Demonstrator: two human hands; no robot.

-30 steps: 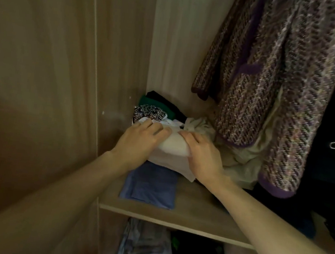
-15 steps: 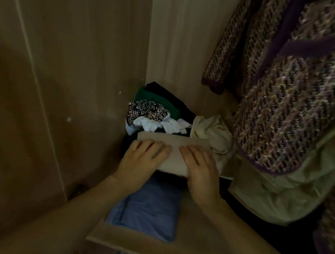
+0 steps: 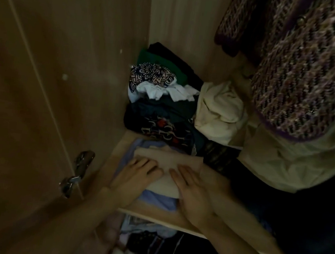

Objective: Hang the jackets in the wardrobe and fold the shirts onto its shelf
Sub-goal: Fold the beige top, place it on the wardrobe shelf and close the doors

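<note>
shirt: beige folded shirt [image 3: 168, 161] now nearer shelf [image 3: 151, 213] front, covering more of blue garment [image 3: 157, 199] | hands: left hand [image 3: 133, 175], right hand [image 3: 192, 191] drawn back with it, flat | exposed: dark printed garment [image 3: 162, 126] behind

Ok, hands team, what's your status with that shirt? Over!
Left hand and right hand flat, pressing folded beige shirt. Shirt lies on folded light blue garment, wooden shelf. Dark patterned clothes pile close behind, not blocking.

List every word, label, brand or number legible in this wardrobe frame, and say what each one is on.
No text can be read.
On the dark printed shirt on the shelf: a red and pale graphic, possibly lettering, too blurred to read.
On the mandala-patterned fabric: pattern only, no words.
</note>
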